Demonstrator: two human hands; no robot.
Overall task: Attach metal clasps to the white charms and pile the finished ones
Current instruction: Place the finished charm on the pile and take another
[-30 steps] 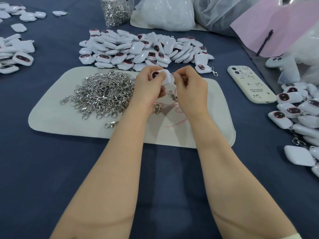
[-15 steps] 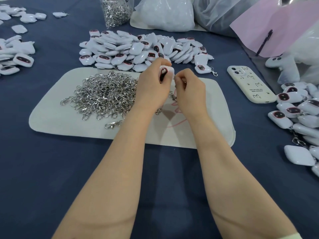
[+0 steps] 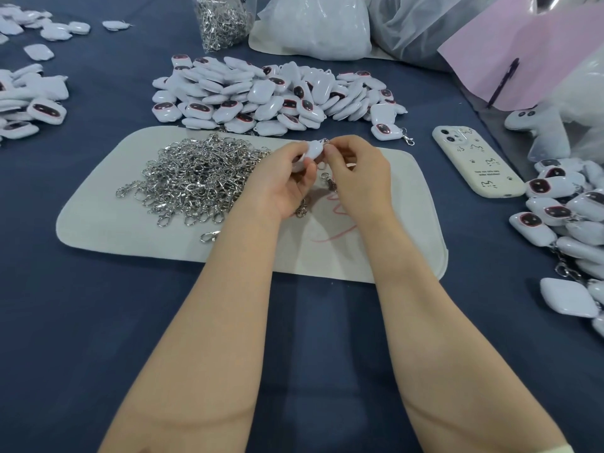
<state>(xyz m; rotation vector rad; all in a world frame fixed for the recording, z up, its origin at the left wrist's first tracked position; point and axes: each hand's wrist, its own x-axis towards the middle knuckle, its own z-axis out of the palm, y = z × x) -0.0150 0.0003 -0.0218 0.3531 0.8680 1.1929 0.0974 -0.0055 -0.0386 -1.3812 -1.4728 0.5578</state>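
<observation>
Pale mat (image 3: 98,223). Charm pile (image 3: 261,96) lies just beyond the mat's far edge; clasp heap (image 3: 196,178) covers the mat's left half. Above the mat's centre, left hand (image 3: 281,181) grips one white charm (image 3: 313,150) — right hand (image 3: 359,178) pinches its top corner.

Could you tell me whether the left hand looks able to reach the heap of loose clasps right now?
Probably yes: the clasp heap lies on the mat just beside the left hand with nothing between them, though its fingers currently hold a white charm.
</observation>
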